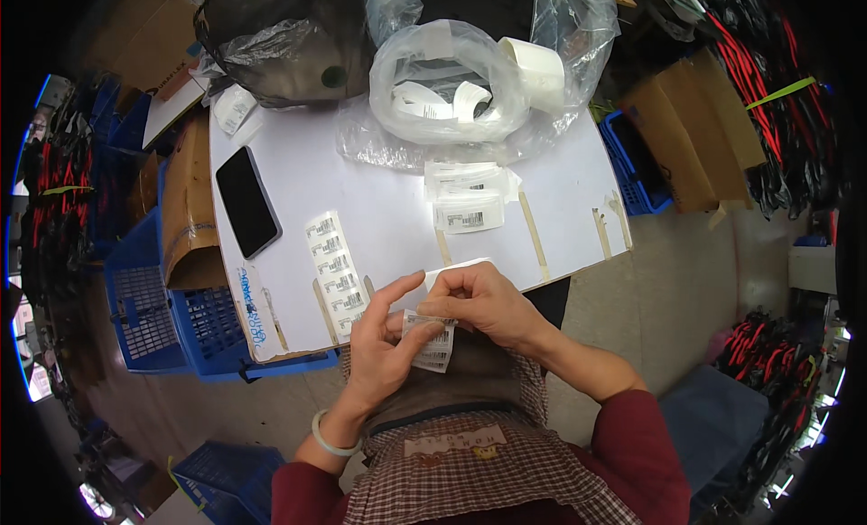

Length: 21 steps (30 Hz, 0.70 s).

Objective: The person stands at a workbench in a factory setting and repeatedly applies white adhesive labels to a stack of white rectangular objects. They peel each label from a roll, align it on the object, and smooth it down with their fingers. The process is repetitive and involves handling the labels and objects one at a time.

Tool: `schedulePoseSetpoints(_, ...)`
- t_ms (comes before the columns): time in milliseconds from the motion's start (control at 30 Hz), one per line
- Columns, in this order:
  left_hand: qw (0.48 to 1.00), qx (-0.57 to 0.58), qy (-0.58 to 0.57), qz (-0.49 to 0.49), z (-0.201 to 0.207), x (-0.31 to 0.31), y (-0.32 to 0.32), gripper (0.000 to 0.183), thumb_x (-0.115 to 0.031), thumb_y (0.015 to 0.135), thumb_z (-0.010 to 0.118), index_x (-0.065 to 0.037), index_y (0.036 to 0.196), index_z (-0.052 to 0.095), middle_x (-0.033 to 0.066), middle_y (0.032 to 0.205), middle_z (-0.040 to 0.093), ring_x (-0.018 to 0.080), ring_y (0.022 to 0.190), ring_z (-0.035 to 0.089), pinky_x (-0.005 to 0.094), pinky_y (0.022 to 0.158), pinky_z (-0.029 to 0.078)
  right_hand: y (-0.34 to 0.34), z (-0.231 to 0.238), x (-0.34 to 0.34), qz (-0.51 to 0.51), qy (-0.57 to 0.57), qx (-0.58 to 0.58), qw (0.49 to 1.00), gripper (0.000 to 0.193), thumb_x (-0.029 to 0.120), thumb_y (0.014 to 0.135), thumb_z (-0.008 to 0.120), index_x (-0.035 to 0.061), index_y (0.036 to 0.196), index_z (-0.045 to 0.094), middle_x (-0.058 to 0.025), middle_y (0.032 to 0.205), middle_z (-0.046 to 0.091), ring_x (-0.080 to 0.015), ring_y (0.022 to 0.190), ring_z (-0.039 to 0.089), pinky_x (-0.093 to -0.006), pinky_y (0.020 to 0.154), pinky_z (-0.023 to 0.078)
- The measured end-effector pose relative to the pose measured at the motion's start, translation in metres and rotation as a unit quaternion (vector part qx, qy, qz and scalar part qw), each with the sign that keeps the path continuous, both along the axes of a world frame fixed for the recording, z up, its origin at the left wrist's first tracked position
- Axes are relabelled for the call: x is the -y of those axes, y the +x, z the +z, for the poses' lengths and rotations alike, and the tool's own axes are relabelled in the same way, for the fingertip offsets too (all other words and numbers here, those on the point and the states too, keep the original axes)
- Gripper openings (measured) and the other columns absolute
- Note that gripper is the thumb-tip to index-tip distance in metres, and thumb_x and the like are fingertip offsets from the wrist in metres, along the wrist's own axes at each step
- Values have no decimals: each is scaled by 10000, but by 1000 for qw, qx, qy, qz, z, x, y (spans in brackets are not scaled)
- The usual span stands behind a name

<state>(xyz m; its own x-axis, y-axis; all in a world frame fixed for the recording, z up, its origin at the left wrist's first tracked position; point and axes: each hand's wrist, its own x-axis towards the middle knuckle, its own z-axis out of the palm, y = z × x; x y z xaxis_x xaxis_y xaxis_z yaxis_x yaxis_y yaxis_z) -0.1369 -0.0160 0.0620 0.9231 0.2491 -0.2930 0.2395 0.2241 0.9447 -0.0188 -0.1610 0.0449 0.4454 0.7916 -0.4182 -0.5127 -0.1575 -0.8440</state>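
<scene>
Just off the near table edge, my left hand [379,349] pinches a short strip of barcode labels [435,355] between thumb and fingers. My right hand [483,299] meets it at the strip's upper end, its thumb and fingertips pressed together; whatever they grip is hidden. Partly covered by the right hand, a white slip [435,276] shows at the table edge. A longer sheet of barcode labels [336,270] lies on the table to the left. Farther off rests a stack of white labelled packets [470,213].
On the white table [379,191] lie a dark phone [247,203], a black plastic bag [289,51] and a clear plastic bag [388,87] with its rim rolled, holding labels. Blue crates [140,299] and cardboard boxes [691,132] stand around the table.
</scene>
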Motion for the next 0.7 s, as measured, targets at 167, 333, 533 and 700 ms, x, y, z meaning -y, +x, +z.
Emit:
schedulePoseSetpoints(167,1000,18,-20,13,-13,10,-12,220,-10,936,634,59,1139,582,125,947,720,92,766,669,203,633,532,-13,-3,14,-125,-8,194,973,94,33,849,713,-12,923,676,-66,976,630,-87,811,596,-230,693,499)
schedulePoseSetpoints(333,999,-9,3,-34,-21,11,-20,177,-33,953,621,49,1103,574,132,936,715,98,789,674,203,662,547,-32,0,31,-92,8,378,921,186,-34,775,743,10,942,675,-113,1166,548,-200,966,616,-300,805,525)
schedulePoseSetpoints(533,996,-85,7,-23,-20,12,-22,166,-30,942,628,44,1071,555,135,883,711,126,791,689,232,667,569,-17,0,47,-179,9,296,938,142,-16,794,738,14,909,661,-145,1297,519,-181,1082,570,-301,853,495)
schedulePoseSetpoints(700,987,-143,13,-71,-21,-20,4,167,-71,956,588,73,1035,619,133,864,709,150,730,690,271,671,587,6,-3,38,-136,-66,142,978,86,48,878,701,0,919,643,-34,784,680,-56,691,610,-203,644,479)
